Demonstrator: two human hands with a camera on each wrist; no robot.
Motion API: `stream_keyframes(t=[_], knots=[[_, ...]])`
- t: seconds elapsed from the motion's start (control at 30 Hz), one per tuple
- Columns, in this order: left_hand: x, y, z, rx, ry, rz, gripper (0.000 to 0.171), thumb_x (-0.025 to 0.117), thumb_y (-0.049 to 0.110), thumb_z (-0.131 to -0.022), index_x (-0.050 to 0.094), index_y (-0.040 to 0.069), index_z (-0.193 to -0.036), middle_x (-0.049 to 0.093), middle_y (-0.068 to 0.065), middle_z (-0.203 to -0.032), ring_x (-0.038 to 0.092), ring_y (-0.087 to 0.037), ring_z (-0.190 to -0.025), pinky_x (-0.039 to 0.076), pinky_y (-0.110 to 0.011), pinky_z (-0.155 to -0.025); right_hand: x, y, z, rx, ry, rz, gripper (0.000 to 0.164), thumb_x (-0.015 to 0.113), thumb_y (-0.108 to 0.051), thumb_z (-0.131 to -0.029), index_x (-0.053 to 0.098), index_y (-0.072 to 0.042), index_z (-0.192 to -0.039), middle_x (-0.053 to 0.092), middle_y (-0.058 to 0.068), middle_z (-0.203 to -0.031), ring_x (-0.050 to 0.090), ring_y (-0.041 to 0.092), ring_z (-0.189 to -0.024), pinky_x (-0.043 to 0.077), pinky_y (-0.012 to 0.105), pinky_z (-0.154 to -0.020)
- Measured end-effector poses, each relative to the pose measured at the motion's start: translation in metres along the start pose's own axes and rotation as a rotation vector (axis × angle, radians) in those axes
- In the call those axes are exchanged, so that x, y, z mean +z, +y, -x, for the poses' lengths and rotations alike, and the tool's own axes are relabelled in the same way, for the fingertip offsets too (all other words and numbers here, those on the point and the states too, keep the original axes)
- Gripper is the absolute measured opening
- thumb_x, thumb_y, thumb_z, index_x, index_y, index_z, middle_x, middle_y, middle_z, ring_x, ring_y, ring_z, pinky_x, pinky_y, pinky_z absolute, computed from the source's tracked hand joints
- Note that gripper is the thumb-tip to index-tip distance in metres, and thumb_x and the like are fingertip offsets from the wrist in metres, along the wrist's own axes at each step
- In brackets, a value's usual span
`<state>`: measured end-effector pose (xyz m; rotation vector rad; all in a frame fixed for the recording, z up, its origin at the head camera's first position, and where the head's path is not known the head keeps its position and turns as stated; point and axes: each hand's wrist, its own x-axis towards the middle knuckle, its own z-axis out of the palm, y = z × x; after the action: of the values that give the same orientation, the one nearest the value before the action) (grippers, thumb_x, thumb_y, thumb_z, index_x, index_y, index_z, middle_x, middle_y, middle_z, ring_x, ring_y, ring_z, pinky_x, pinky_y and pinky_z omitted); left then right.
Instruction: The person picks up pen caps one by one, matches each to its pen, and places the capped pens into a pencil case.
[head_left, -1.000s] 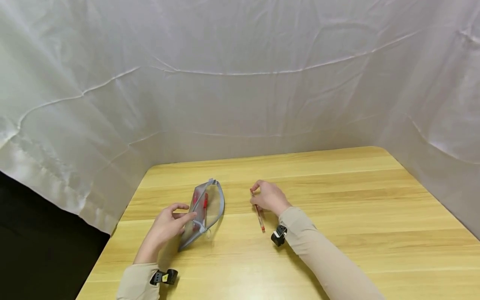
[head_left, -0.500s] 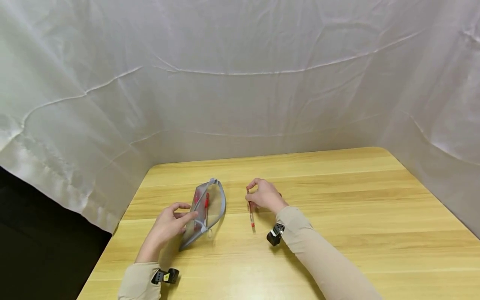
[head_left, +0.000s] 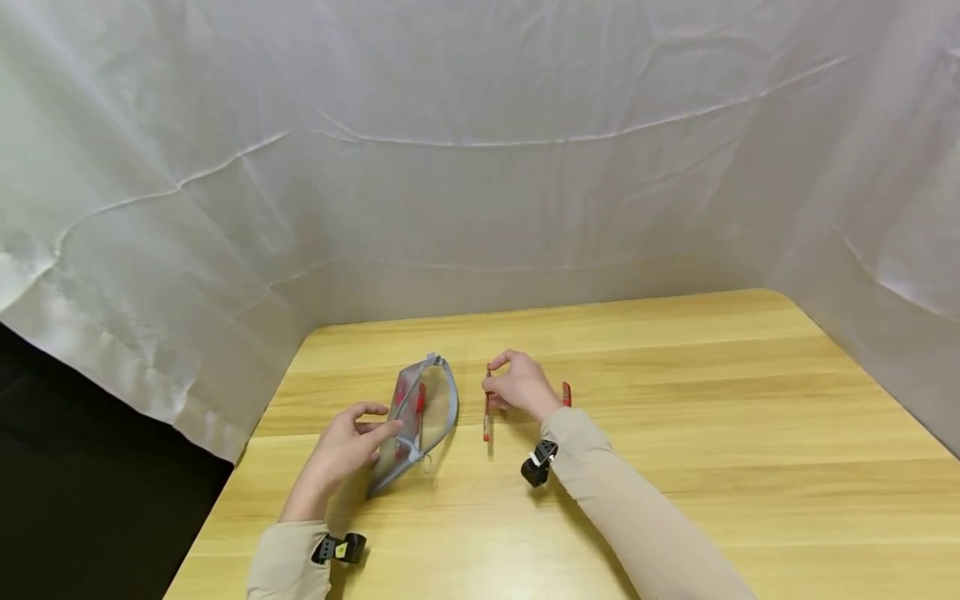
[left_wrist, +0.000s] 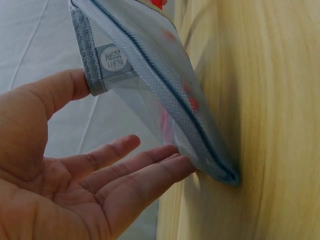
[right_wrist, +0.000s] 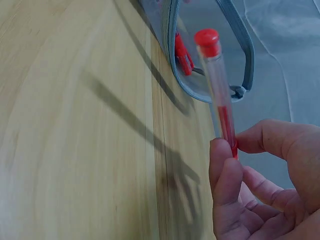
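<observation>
A translucent mesh zip pouch [head_left: 381, 475] with grey-blue edging stands with its mouth gaping; red-capped pens [head_left: 421, 400] show inside. At its near left side, my left hand [head_left: 348, 446] has its thumb against the rim and straight fingertips against the mesh [left_wrist: 175, 65]. The thumb tip is partly hidden by the edging tab. Right of the pouch, my right hand [head_left: 521, 387] pinches a clear pen with red ends [right_wrist: 220, 90] between thumb and fingers, above the table. In the right wrist view, its red end points up before the pouch opening [right_wrist: 247, 45].
Another red pen [head_left: 567, 393] lies on the table behind my right wrist, mostly hidden by it. The wooden table [head_left: 712, 375] is bordered by grey-white curtains [head_left: 525, 208] at the back and sides. A dark area [head_left: 90, 483] lies beyond its left edge.
My right hand has moved left toward the pouch with the pen, which has turned to stand more upright in the head view. The other red pen has come into sight. My left hand stays at the pouch.
</observation>
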<state>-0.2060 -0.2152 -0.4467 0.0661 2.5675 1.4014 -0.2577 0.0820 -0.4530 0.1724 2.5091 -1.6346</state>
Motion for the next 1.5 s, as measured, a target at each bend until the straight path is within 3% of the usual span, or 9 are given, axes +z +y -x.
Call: stream_keyframes(t=[0.27,0.6,0.93,1.17,1.5], knots=[[-0.003,0.000,0.001,0.003,0.008,-0.011,0.057,0.077,0.041,-0.100,0.061,0.005,-0.142,0.074,-0.024,-0.131,0.075,-0.027,-0.104,0.064,-0.039,-0.083,0.011,-0.008,-0.002,0.002,-0.007,-0.110,0.033,0.073,-0.005,-0.093,0.064,-0.003,-0.124,0.072,0.008,-0.084,0.069,0.010,-0.058,0.061,0.024,-0.062],[-0.004,0.001,0.002,-0.003,0.002,-0.012,0.057,0.076,0.042,-0.100,0.061,0.006,-0.142,0.074,-0.022,-0.131,0.075,-0.028,-0.110,0.064,-0.041,-0.086,0.025,-0.017,-0.004,-0.021,-0.009,-0.192,0.033,0.075,-0.003,-0.092,0.064,0.000,-0.123,0.078,0.014,-0.081,0.068,0.011,-0.055,0.058,0.022,-0.055],[-0.004,0.001,0.002,-0.013,-0.007,-0.005,0.060,0.077,0.043,-0.100,0.060,0.006,-0.143,0.075,-0.021,-0.130,0.075,-0.025,-0.099,0.063,-0.039,-0.083,0.039,-0.023,-0.002,-0.048,0.002,-0.232,0.029,0.074,-0.003,-0.094,0.063,0.000,-0.121,0.074,0.009,-0.077,0.070,0.016,-0.057,0.060,0.026,-0.058],[-0.002,0.003,0.002,-0.014,0.002,-0.006,0.059,0.078,0.042,-0.099,0.061,0.005,-0.142,0.075,-0.021,-0.128,0.074,-0.025,-0.100,0.063,-0.039,-0.083,0.049,-0.028,0.001,-0.069,0.015,-0.210,0.029,0.076,-0.004,-0.095,0.064,-0.001,-0.122,0.075,0.008,-0.081,0.074,0.018,-0.062,0.065,0.035,-0.065],[-0.002,0.002,0.003,-0.013,0.008,-0.015,0.059,0.078,0.042,-0.099,0.061,0.004,-0.142,0.075,-0.023,-0.129,0.075,-0.025,-0.095,0.063,-0.039,-0.082,0.059,-0.030,0.008,-0.079,0.006,-0.165,0.032,0.075,-0.002,-0.093,0.063,0.000,-0.122,0.075,0.009,-0.086,0.071,0.014,-0.060,0.064,0.032,-0.064]])
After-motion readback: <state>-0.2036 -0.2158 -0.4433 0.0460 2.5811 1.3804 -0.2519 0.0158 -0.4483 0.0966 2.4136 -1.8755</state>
